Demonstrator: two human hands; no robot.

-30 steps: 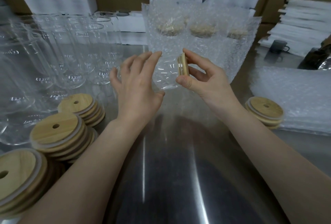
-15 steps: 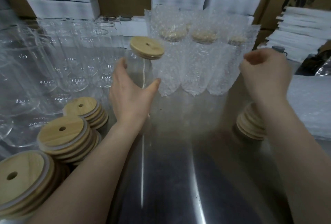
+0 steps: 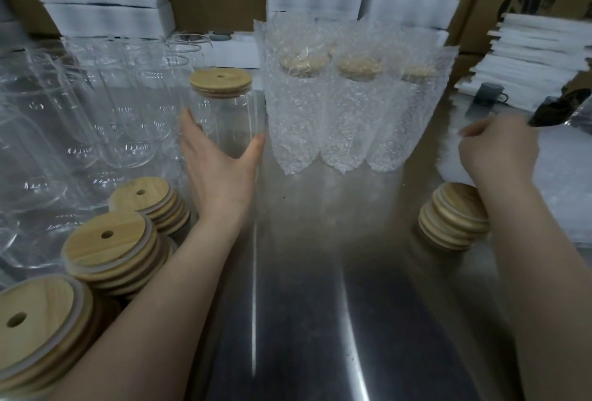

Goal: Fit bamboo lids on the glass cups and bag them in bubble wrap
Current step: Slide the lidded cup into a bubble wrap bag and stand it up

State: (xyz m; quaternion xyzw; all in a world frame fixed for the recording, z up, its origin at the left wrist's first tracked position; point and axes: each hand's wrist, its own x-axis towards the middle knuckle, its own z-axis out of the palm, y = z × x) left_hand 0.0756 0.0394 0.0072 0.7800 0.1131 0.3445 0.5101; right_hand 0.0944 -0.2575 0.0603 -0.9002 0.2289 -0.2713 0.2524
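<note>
on the steel worktop [image 3: 304, 304] the left hand [image 3: 217, 170] grips a glass cup [image 3: 227, 125] low down, thumb on one side and fingers on the other, and a bamboo lid [image 3: 221, 81] sits on the cup's rim. just beside it, toward the far edge, three bagged cups [image 3: 349, 112] stand in a row, while bare glasses [image 3: 105, 112] and lid stacks [image 3: 109, 246] crowd the left edge. the right hand [image 3: 499, 150] hovers with curled fingers over a bubble wrap pile [image 3: 563, 182] at the right edge, just beyond a small lid stack [image 3: 455, 221].
</note>
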